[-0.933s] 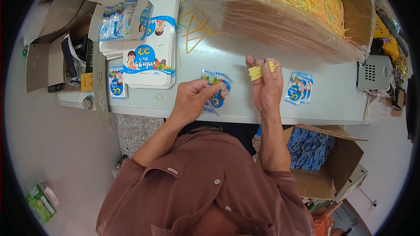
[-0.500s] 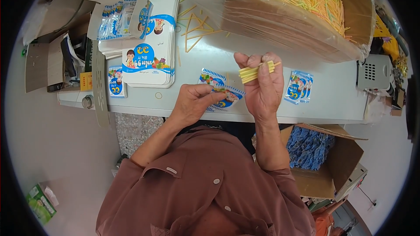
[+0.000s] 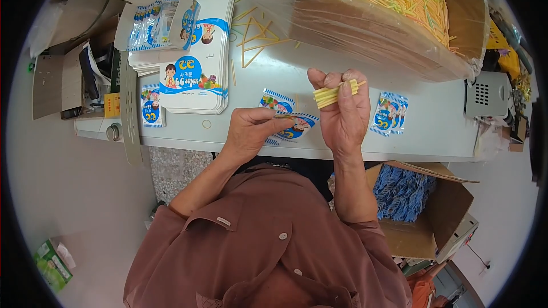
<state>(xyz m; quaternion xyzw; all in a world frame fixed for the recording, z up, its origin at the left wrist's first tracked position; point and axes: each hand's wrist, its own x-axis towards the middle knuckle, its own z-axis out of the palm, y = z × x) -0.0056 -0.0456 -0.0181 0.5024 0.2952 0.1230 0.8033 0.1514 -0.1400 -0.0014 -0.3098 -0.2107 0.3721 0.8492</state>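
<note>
My left hand (image 3: 249,132) pinches a small blue and white printed packet (image 3: 298,126) by its edge, and the packet's mouth looks parted at the top. Just to its right, my right hand (image 3: 346,115) grips a bundle of thin yellow candy sticks (image 3: 328,97) between thumb and fingers, tips pointing toward the packet but apart from it. Behind the held packet, another packet (image 3: 276,100) of the same kind lies on the table. Several more packets (image 3: 389,114) lie overlapped to the right of my right hand.
A plastic-lined carton (image 3: 365,25) of loose coloured sticks stands at the back right. Flat printed cartons (image 3: 194,97) are stacked left, an opened box of packets (image 3: 157,23) on top. Stray sticks (image 3: 260,40) lie between. Below the table's right edge, a cardboard box (image 3: 448,217) holds blue packets.
My left hand has tilted the packet slightly, and its upper edge now shows as a parted mouth. My right hand with the sticks has barely moved.
</note>
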